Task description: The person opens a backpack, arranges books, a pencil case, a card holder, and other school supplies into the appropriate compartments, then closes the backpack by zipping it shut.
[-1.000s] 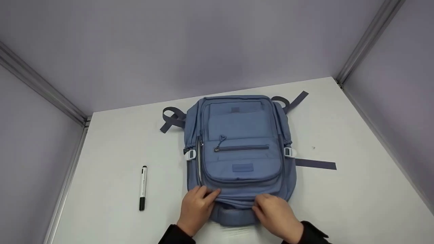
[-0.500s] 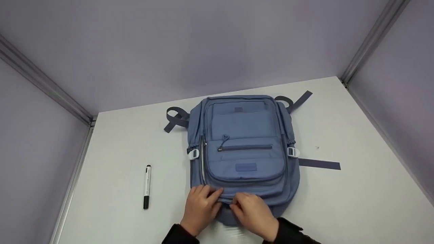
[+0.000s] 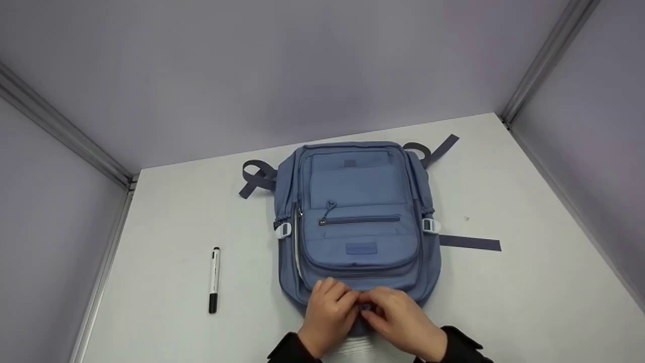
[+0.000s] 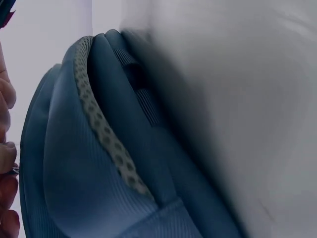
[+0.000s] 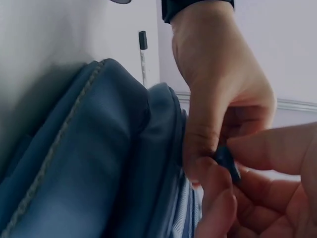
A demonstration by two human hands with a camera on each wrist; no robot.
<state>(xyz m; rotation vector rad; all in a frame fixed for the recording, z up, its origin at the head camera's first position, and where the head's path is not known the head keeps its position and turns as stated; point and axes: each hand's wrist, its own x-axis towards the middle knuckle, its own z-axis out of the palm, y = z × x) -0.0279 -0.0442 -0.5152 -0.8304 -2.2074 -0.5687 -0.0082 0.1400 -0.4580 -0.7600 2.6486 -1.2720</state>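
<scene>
Pinching a small dark-blue tab (image 5: 226,163) in your right hand (image 3: 400,317), you grip the backpack's (image 3: 360,191) near edge with curled left hand (image 3: 328,312), probably keeping fabric taut.

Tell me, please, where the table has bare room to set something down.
A broad bare patch lies right of the backpack, bordered by the lower strap and the right edge of the table. Narrower ones lie between the marker and the backpack, and left of the marker. The backpack's near end is crowded: the left hand and right hand are there.
</scene>
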